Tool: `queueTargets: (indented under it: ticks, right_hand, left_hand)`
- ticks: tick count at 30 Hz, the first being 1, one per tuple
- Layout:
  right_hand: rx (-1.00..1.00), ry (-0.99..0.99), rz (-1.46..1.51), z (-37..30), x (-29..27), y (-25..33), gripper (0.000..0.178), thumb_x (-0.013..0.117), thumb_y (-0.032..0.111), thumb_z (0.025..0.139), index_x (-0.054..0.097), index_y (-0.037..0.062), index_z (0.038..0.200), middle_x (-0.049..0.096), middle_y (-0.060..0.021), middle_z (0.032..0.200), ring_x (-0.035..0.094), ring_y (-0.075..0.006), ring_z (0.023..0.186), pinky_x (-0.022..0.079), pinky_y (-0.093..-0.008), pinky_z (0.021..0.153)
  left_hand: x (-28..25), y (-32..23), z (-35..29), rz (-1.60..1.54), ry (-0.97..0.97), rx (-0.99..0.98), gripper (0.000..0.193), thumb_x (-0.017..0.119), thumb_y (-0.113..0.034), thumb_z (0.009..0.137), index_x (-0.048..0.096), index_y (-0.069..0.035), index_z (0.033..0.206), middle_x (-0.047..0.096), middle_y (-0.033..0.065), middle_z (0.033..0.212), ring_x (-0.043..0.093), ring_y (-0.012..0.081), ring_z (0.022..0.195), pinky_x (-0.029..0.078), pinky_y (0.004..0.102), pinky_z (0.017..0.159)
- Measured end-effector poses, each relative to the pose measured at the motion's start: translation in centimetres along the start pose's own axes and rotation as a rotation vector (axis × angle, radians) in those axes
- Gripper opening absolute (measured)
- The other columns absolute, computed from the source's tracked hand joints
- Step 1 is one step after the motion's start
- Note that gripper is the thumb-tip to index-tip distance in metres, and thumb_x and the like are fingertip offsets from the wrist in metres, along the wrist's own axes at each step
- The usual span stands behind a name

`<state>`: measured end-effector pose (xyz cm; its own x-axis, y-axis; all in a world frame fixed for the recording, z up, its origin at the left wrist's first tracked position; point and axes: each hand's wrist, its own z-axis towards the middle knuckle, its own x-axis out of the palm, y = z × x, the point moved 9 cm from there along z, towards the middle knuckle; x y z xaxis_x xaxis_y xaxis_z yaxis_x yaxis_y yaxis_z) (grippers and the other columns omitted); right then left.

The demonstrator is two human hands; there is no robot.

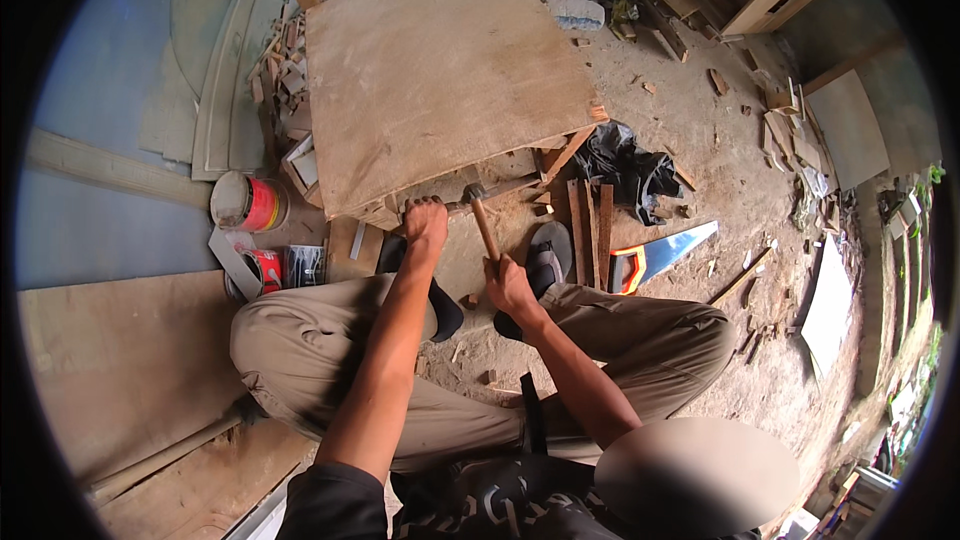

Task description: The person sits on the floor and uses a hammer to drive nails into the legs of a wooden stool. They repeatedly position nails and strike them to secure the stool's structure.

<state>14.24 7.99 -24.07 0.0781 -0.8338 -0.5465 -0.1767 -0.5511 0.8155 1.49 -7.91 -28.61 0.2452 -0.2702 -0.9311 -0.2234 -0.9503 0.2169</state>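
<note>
In my right hand is a hammer, the fingers closed round its light wooden handle. Its dark head is up by a wooden rail under the near edge of a plywood-topped table. Whether the head touches the rail, I cannot tell. My left hand is closed in a fist on the rail's left part, close beside the hammer head. The fingers' undersides are hidden. Between my bent knees, both hands work low in front of the table.
A handsaw with an orange handle lies to the right, beside upright-looking wood strips and a black plastic bag. Paint cans stand at left. Wood scraps litter the floor; concrete blocks lie at the back.
</note>
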Motion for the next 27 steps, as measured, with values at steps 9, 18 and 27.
queueTargets:
  ticks: [9, 18, 27]
  right_hand:
    - [0.040, -0.003, 0.097, 0.2, 0.0, -0.1, 0.029, 0.056, 0.025, 0.098, 0.051, -0.0037, 0.096, 0.058, -0.0326, 0.076, 0.060, -0.0518, 0.081, 0.048, -0.0499, 0.063]
    - [-0.015, -0.084, 0.213, -0.2, -0.6, -0.3, 0.028, 0.059, 0.023, 0.097, 0.050, -0.0031, 0.092, 0.058, -0.0309, 0.072, 0.059, -0.0525, 0.076, 0.046, -0.0498, 0.057]
    - [0.004, -0.062, 0.251, -0.4, -0.6, 0.7, 0.031, 0.058, 0.025, 0.098, 0.052, -0.0047, 0.090, 0.059, -0.0331, 0.077, 0.059, -0.0533, 0.083, 0.047, -0.0530, 0.064]
  left_hand:
    - [-0.3, 0.2, 0.2, -0.008, -0.007, 0.015, 0.027, 0.058, -0.017, 0.092, 0.064, -0.004, 0.115, 0.069, 0.0114, 0.098, 0.067, 0.0260, 0.091, 0.045, 0.0406, 0.090]
    - [-0.3, 0.1, -0.2, 0.019, 0.008, -0.004, 0.025, 0.058, -0.018, 0.092, 0.066, -0.006, 0.112, 0.070, 0.0116, 0.100, 0.068, 0.0247, 0.090, 0.044, 0.0425, 0.090]
    - [-0.1, 0.2, -0.2, 0.005, 0.015, -0.011, 0.026, 0.057, -0.015, 0.092, 0.065, -0.005, 0.115, 0.071, 0.0101, 0.100, 0.069, 0.0242, 0.092, 0.044, 0.0424, 0.092]
